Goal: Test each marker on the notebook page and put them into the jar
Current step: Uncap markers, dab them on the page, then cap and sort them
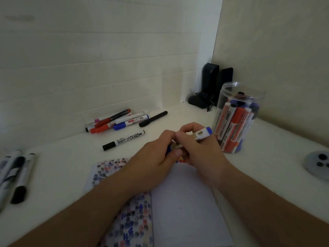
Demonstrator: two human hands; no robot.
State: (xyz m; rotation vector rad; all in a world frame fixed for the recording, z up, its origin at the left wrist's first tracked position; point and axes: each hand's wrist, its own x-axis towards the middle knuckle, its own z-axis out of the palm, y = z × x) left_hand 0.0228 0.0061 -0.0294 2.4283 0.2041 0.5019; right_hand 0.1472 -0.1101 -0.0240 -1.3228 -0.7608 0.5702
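Both hands hold one blue marker (pixel 203 134) above the top of the open notebook (pixel 181 202). My right hand (pixel 197 148) grips its white barrel, whose blue end points toward the jar. My left hand (pixel 156 157) grips the marker's blue cap end, mostly hidden by my fingers. The notebook's left page carries many colour dabs; a few dabs show at the top of the right page. The clear plastic jar (pixel 236 120) stands at the right, open, with several red, blue and black markers inside.
A pile of markers (pixel 117 121) lies behind the notebook, with a black marker (pixel 153 118) and a black-capped white marker (pixel 123 140) near it. More black markers (pixel 16 175) lie at the left edge. Black speakers (pixel 213 84) stand in the corner; a grey round object (pixel 318 164) sits far right.
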